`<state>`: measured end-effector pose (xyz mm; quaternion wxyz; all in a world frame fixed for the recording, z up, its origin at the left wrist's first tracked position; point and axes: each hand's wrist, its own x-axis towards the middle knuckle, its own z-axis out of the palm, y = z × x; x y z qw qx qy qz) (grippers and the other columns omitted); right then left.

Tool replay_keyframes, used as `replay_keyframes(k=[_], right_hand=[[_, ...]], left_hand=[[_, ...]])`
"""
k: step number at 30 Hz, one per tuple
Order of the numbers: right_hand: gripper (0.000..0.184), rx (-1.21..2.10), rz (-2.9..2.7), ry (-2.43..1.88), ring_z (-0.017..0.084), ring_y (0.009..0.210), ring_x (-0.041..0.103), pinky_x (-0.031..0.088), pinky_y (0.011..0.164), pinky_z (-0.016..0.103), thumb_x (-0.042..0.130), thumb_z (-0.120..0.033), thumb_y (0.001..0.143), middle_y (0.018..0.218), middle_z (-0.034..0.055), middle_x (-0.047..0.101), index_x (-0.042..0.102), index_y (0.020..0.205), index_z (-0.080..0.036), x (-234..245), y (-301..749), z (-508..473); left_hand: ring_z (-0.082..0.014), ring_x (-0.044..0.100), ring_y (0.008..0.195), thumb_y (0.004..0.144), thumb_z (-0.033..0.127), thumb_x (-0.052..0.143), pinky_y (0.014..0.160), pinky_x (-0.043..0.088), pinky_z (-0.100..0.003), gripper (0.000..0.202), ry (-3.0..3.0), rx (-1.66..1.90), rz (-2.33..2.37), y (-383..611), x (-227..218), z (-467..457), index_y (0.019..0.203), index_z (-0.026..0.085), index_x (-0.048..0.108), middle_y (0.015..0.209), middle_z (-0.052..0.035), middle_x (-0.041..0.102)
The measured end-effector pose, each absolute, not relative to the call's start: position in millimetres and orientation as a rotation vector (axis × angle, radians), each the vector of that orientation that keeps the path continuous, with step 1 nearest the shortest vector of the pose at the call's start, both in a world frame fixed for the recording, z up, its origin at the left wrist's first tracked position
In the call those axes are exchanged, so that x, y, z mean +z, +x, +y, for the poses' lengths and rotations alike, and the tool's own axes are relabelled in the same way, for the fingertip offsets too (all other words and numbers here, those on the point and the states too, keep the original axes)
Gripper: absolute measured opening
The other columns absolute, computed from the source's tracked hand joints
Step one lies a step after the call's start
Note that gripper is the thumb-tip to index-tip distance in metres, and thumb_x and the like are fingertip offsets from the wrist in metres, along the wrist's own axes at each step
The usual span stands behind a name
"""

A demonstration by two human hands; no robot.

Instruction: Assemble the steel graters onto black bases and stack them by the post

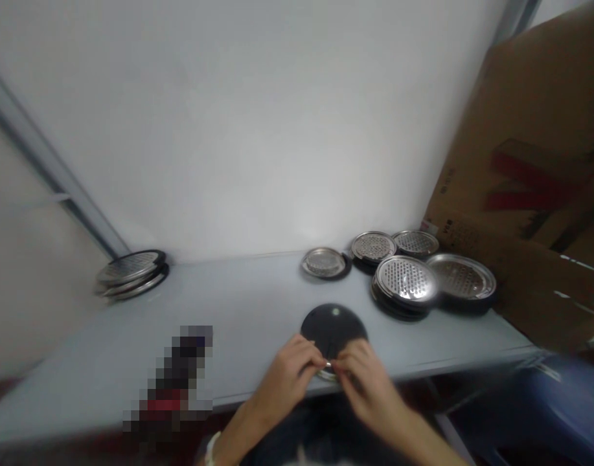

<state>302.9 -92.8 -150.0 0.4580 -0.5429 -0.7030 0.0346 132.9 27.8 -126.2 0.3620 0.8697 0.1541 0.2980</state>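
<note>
At the pale table (228,317), left hand (287,382) and right hand (369,382) hold a dark round disc (333,327) in narrow pinching grips.

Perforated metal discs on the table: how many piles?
6: far-left pile, centre pile, and four right: rear pile, rear-right pile, front pile, far-right pile. Others may be hidden.

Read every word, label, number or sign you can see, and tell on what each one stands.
Nothing can be quoted: the black print on the cardboard box and the small label on its corner are too small and blurred to read, the large red mark is no clear letter, the pixelated object is unreadable, and the dark round disc shows no text.
</note>
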Motion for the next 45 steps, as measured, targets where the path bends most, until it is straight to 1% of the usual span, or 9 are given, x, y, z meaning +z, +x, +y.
replay_keyframes(k=[7, 16, 19, 24, 28, 32, 38, 41, 45], right_hand=[[0.022, 0.062, -1.774, -1.352, 0.023, 0.093, 0.055, 0.049, 0.083, 0.041, 0.044, -0.005, 0.097, 0.097, 0.0070, 0.062, 0.058, 0.101, -0.022, -152, 303, -93], [0.023, 0.200, -1.805, -1.406, 0.023, 0.096, 0.054, 0.050, 0.083, 0.038, 0.039, -0.007, 0.099, 0.099, 0.0089, 0.060, 0.057, 0.101, -0.021, -145, 314, -100], [0.020, 0.225, -1.780, -1.402, 0.022, 0.093, 0.055, 0.051, 0.081, 0.036, 0.040, -0.010, 0.101, 0.097, 0.0073, 0.060, 0.056, 0.099, -0.022, -147, 317, -102], [0.021, 0.243, -1.726, -1.330, 0.020, 0.095, 0.059, 0.054, 0.082, 0.034, 0.040, -0.011, 0.102, 0.102, 0.0074, 0.061, 0.057, 0.107, -0.022, -140, 310, -99], [0.035, 0.111, -1.855, -1.262, 0.022, 0.102, 0.061, 0.055, 0.089, 0.037, 0.037, -0.006, 0.100, 0.111, 0.0096, 0.063, 0.057, 0.123, -0.023, -128, 297, -95], [0.041, -0.059, -1.851, -1.202, 0.022, 0.111, 0.062, 0.055, 0.095, 0.035, 0.039, -0.003, 0.097, 0.119, 0.0119, 0.064, 0.055, 0.130, -0.022, -120, 288, -94], [0.027, -0.360, -1.795, -1.325, 0.023, 0.108, 0.066, 0.056, 0.090, 0.030, 0.046, -0.022, 0.102, 0.119, 0.0142, 0.066, 0.062, 0.124, -0.018, -149, 318, -103], [0.028, -0.482, -1.789, -1.383, 0.022, 0.098, 0.069, 0.055, 0.085, 0.030, 0.043, -0.029, 0.105, 0.109, 0.0133, 0.069, 0.065, 0.116, -0.016, -178, 341, -104], [0.027, -0.626, -1.823, -1.370, 0.022, 0.086, 0.069, 0.051, 0.082, 0.034, 0.042, -0.028, 0.105, 0.097, 0.0092, 0.074, 0.067, 0.107, -0.017, -201, 351, -99]], left_hand=[[-0.0207, 0.063, 0.091, 0.095, 0.019, 0.061, 0.099, 0.049, -0.038, 0.019, 2.188, 0.752, 0.347, 134, -128, 32, 0.082, 0.022, 0.075, 0.083, -0.0053, 0.076], [-0.0196, 0.060, 0.089, 0.088, 0.019, 0.073, 0.086, 0.045, -0.032, 0.013, 2.239, 0.633, 0.485, 142, -125, 31, 0.076, 0.021, 0.076, 0.081, -0.0032, 0.070], [-0.0204, 0.060, 0.094, 0.088, 0.020, 0.074, 0.088, 0.047, -0.033, 0.005, 2.298, 0.596, 0.557, 142, -121, 22, 0.087, 0.023, 0.078, 0.088, -0.0030, 0.069], [-0.0287, 0.056, 0.118, 0.067, 0.034, 0.092, 0.100, 0.051, -0.042, 0.069, 2.632, 0.519, 0.593, 143, -123, 4, 0.129, 0.024, 0.062, 0.126, -0.0079, 0.062], [-0.0263, 0.060, 0.114, 0.090, 0.021, 0.071, 0.097, 0.053, -0.040, 0.046, 2.960, 0.565, 0.575, 143, -121, 3, 0.134, 0.023, 0.057, 0.128, -0.0071, 0.066], [-0.0269, 0.066, 0.108, 0.101, 0.020, 0.053, 0.091, 0.054, -0.041, 0.034, 3.086, 0.827, 0.522, 130, -114, 20, 0.135, 0.021, 0.056, 0.126, -0.0110, 0.069], [-0.0239, 0.071, 0.094, 0.097, 0.039, 0.060, 0.081, 0.057, -0.034, 0.027, 2.055, 1.246, 1.142, 68, -94, 119, 0.113, 0.018, 0.066, 0.104, -0.0084, 0.076], [-0.0196, 0.069, 0.079, 0.085, 0.033, 0.076, 0.067, 0.056, -0.026, 0.027, 1.196, 1.455, 1.320, 19, -71, 189, 0.100, 0.013, 0.069, 0.087, -0.0052, 0.075], [-0.0162, 0.067, 0.080, 0.095, 0.029, 0.067, 0.066, 0.056, -0.026, 0.023, 0.923, 1.576, 1.445, -34, -37, 254, 0.107, 0.010, 0.065, 0.097, -0.0079, 0.072]])
